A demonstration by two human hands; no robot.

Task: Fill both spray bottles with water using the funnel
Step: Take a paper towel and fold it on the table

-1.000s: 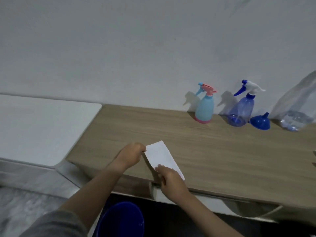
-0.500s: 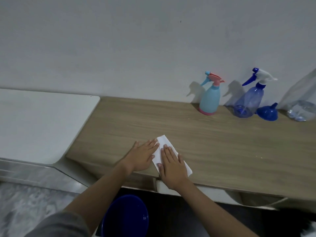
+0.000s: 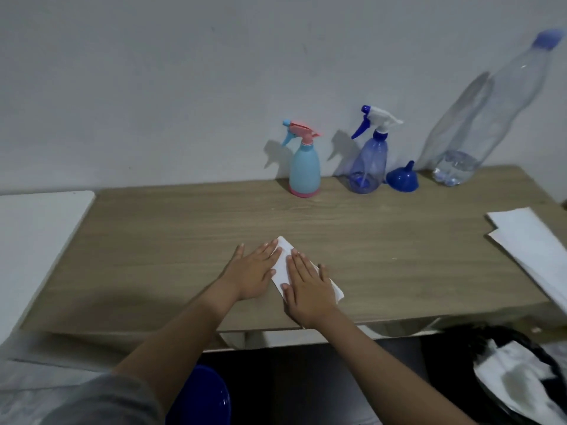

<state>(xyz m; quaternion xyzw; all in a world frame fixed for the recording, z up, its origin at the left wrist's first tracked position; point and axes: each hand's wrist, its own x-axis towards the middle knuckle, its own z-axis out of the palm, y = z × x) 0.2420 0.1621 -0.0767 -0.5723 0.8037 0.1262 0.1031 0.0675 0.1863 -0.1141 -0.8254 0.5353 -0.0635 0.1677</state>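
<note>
Two spray bottles upright at the wall on the tabletop, light blue one left of clear blue one, blue funnel beside, water bottle leaning, left hand and right hand flat with fingers spread on a white paper.

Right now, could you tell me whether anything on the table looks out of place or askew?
Nothing is spilled. The funnel sits upside down, spout up, beside the blue spray bottle. Both hands, left and right, lie flat on a folded white paper, away from the task items.
</note>
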